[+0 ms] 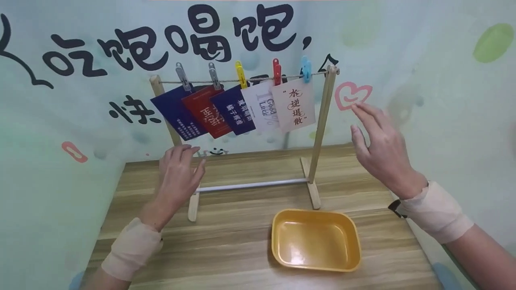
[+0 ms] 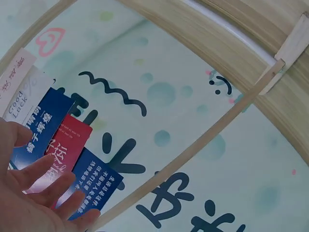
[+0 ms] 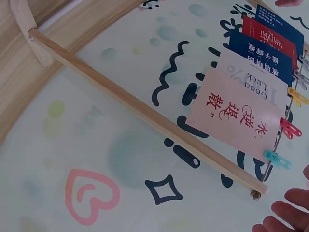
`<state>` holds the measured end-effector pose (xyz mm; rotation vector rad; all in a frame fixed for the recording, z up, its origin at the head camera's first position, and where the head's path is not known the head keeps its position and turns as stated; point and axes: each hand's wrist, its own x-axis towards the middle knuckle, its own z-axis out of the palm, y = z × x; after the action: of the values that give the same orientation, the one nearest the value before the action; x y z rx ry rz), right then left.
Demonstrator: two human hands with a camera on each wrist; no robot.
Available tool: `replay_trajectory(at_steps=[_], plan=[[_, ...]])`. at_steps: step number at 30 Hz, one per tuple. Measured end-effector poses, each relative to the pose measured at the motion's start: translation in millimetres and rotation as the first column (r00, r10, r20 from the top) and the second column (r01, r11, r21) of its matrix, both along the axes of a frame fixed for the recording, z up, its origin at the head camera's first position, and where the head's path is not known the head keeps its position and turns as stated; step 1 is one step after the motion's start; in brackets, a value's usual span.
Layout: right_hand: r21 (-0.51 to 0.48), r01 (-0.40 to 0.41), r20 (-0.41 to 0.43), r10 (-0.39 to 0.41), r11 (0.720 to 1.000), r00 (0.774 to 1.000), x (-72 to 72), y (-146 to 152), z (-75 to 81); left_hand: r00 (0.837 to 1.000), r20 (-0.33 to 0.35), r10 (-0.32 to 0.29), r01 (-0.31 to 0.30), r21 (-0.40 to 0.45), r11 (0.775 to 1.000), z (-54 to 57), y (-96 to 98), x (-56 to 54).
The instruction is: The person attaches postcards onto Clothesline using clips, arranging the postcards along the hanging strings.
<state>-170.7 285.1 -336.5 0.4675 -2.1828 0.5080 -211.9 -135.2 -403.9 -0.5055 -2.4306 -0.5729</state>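
Note:
Several cards hang from a string on a wooden stand (image 1: 321, 129), each held by a clothespin. From left to right they are a dark blue card (image 1: 177, 112), a red card (image 1: 203, 108), another blue card (image 1: 234, 110), a white "Good Luck" card (image 1: 262, 106) and a pale pink card (image 1: 296, 105). The clothespins are two grey, one yellow (image 1: 240, 74), one red (image 1: 277, 72) and one light blue (image 1: 306, 69). My left hand (image 1: 177, 173), fingers loosely bent, is below the leftmost card and holds nothing. Right of the stand, my empty right hand (image 1: 381, 147) is raised with fingers extended.
A yellow plastic basin (image 1: 316, 268) sits on the wood-grain table (image 1: 234, 249) in front of the stand. A white rod (image 1: 252, 185) joins the stand's feet. Behind is a pale wall covering (image 1: 443, 121) with black characters and a pink heart.

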Motion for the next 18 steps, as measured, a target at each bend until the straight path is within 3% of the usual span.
replay_trajectory(at_steps=[4,10,13,18], plan=[[0.035,-0.031,-0.014,0.032,0.999,0.999,13.9,7,-14.5,0.999,-0.010,0.036,-0.036,-0.004,0.999,-9.5,-9.6,12.6],[0.088,-0.019,0.035,0.016,0.996,0.999,35.7,22,-39.7,0.991,0.075,0.112,-0.113,0.008,0.994,-27.0,-22.3,31.8],[0.102,-0.005,0.072,-0.003,0.995,0.997,47.2,30,-52.2,0.985,0.094,0.142,-0.139,-0.031,0.990,-37.5,-28.5,42.7],[0.110,0.026,0.142,-0.042,0.994,0.989,62.7,42,-68.5,0.982,0.067,0.178,-0.169,-0.120,0.978,-56.0,-35.8,61.4]])
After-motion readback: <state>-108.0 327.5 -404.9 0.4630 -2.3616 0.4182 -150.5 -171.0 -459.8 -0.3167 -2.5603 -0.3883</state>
